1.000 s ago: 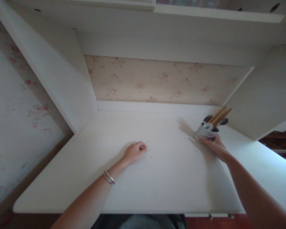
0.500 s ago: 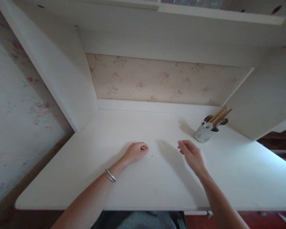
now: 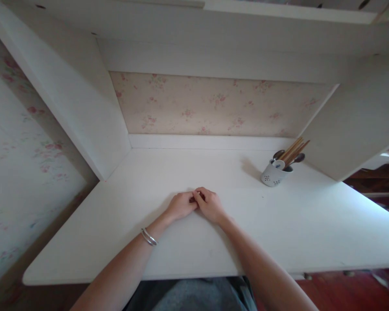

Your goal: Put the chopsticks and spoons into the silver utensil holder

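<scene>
Near the middle of the white tabletop (image 3: pixel 168 172), my two hands meet. My left hand (image 3: pixel 180 205) lies on its side with the fingers curled in, a silver bangle (image 3: pixel 149 236) round its wrist. Against its fingertips rests my right hand (image 3: pixel 210 205), thumb and fingers bent together. What lies inside the fingers, if anything, is hidden. A white holder (image 3: pixel 272 177) with punched holes stands upright to the right, apart from both hands. In it are wooden chopsticks (image 3: pixel 293 151) and metal spoons (image 3: pixel 299 158).
White side panels (image 3: pixel 68 86) and an overhead shelf (image 3: pixel 230 39) enclose the back of the table. Floral wallpaper (image 3: pixel 218 108) covers the wall behind. A tiny dark speck (image 3: pixel 263 197) lies on the tabletop, below the holder.
My right hand has moved left from beside the holder and now touches my left hand. The left hand has stayed nearly in place. The view has shifted slightly.
</scene>
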The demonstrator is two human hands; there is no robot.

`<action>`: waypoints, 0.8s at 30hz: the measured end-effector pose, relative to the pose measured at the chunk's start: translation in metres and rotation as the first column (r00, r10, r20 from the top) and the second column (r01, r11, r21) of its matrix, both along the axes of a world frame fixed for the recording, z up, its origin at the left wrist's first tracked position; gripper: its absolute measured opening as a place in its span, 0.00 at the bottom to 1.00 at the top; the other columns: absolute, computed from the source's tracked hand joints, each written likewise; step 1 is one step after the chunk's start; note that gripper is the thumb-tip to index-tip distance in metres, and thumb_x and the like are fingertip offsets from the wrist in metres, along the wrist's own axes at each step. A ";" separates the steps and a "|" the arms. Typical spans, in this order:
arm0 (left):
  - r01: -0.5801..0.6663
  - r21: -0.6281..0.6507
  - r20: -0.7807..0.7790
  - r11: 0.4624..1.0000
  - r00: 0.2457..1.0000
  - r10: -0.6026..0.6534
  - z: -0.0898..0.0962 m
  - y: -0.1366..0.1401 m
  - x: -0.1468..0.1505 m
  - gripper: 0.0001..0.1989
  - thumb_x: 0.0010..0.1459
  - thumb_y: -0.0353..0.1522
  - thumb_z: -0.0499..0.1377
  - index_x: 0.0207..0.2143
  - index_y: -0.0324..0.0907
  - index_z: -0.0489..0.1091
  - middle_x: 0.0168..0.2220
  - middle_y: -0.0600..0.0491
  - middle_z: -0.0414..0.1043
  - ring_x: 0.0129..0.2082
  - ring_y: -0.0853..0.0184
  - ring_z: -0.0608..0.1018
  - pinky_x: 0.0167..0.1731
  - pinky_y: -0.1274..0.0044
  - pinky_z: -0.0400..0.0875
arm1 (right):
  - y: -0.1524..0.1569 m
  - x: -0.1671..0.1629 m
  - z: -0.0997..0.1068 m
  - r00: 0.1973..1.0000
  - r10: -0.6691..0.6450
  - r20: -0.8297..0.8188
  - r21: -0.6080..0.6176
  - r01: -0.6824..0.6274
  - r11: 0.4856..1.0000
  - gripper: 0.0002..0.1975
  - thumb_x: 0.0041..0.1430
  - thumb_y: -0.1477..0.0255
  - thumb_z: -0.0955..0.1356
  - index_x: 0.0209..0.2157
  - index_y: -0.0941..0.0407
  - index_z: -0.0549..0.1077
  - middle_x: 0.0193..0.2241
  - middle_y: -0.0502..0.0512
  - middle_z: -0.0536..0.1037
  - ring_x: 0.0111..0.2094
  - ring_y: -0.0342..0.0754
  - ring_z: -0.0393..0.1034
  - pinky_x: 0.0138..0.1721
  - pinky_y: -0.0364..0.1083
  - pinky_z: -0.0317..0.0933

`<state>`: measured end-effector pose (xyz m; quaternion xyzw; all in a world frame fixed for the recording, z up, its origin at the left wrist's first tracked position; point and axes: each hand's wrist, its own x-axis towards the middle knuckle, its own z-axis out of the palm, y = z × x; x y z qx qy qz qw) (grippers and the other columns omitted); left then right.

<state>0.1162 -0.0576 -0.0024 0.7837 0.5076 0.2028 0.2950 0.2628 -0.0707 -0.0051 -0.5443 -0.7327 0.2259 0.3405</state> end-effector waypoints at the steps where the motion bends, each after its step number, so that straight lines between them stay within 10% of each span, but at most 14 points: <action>1: 0.001 0.001 0.010 1.000 1.000 -0.001 -0.001 -0.001 0.001 0.14 0.54 0.36 0.53 0.39 0.43 0.75 0.37 0.51 0.78 0.36 0.64 0.78 0.35 0.77 0.68 | -0.002 0.004 0.001 1.000 0.000 0.017 -0.018 0.000 1.000 0.16 0.65 0.61 0.58 0.39 0.53 0.73 0.33 0.53 0.78 0.34 0.46 0.71 0.37 0.43 0.60; 24: -0.015 -0.008 0.029 1.000 0.999 0.015 -0.008 0.001 0.002 0.09 0.52 0.34 0.54 0.30 0.42 0.73 0.28 0.55 0.74 0.28 0.69 0.74 0.29 0.81 0.63 | -0.003 0.010 0.005 0.982 0.067 0.174 -0.061 -0.058 0.997 0.15 0.66 0.68 0.56 0.43 0.53 0.71 0.38 0.53 0.79 0.39 0.46 0.72 0.40 0.42 0.58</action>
